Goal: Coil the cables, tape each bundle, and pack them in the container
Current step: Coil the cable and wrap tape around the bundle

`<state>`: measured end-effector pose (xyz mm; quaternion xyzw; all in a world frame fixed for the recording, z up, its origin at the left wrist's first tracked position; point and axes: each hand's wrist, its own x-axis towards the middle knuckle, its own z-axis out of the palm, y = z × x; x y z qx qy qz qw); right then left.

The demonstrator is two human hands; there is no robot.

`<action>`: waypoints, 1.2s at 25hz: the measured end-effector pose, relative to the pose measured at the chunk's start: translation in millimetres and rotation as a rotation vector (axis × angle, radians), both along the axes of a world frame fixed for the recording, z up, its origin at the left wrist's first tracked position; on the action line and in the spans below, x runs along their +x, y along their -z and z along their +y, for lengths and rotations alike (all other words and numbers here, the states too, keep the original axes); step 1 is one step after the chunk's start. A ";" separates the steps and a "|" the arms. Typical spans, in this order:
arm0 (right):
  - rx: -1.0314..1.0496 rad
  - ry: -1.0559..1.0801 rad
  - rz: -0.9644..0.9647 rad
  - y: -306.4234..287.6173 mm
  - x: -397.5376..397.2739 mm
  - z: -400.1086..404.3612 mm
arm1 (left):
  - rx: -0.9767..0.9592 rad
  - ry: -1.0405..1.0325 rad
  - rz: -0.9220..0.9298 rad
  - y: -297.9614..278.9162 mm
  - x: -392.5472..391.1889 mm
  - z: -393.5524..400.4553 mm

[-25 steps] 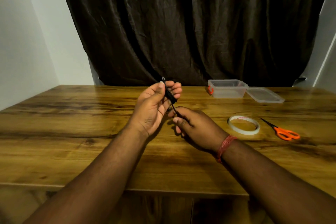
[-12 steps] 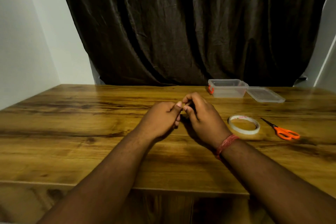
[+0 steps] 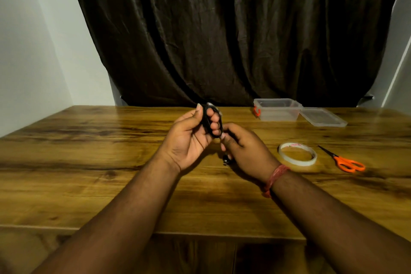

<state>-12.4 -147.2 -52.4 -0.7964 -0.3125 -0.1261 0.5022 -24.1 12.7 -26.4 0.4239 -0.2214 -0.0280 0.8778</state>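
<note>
Black cable [image 3: 210, 122] coiled around left hand [image 3: 189, 138] fingers, right hand [image 3: 244, 151] pinching its tail.

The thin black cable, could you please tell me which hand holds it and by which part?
The left hand grips the coiled loops of the thin black cable; the right hand pinches its loose end.

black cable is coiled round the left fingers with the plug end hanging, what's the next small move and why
Probably wind the last loose stretch onto the coil. The left hand holds the black cable looped round its fingers, while the right hand pinches the free end and the plug dangles. The tape roll lies untouched.
</note>
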 end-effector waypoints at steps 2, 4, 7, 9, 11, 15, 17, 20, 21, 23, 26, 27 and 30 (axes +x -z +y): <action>-0.054 -0.044 0.069 1.0 -3.4 2.0 | -0.060 -0.078 0.001 -1.7 2.1 1.6; -0.081 -0.062 0.087 1.2 -5.6 2.9 | -0.068 -0.179 -0.007 -1.7 4.3 1.9; -0.135 -0.025 0.025 -0.5 -7.2 2.4 | 0.094 -0.374 -0.044 1.1 7.4 -3.6; -0.168 0.013 -0.039 -0.8 -7.1 2.0 | 0.297 -0.513 -0.086 4.9 6.7 -9.9; -0.210 0.046 -0.112 0.1 -5.4 1.8 | 0.521 -0.635 -0.137 9.5 4.9 -13.6; -0.143 0.134 -0.197 0.0 -1.5 -2.0 | 0.968 -0.686 -0.243 17.6 5.5 -14.0; -0.098 0.170 -0.232 -1.5 -1.2 -3.3 | 0.928 -0.561 -0.139 22.2 8.4 -14.2; -0.075 0.191 -0.298 -2.3 0.2 -3.5 | 0.721 -0.319 0.007 27.2 12.7 -12.2; -0.064 0.197 -0.323 -2.8 0.9 -4.2 | 0.688 -0.266 0.013 27.5 13.7 -11.3; -0.043 0.199 -0.367 -3.2 3.0 -5.3 | 0.660 -0.197 0.002 25.9 13.6 -8.6; -0.023 0.198 -0.373 -3.8 5.7 -7.8 | 0.646 -0.134 0.007 21.9 10.8 -6.0; -0.025 0.193 -0.378 -3.9 6.2 -8.4 | 0.654 -0.123 0.015 20.5 9.4 -5.9; -0.013 0.165 -0.353 -3.3 8.4 -9.7 | 0.644 -0.070 0.060 16.9 6.3 -6.3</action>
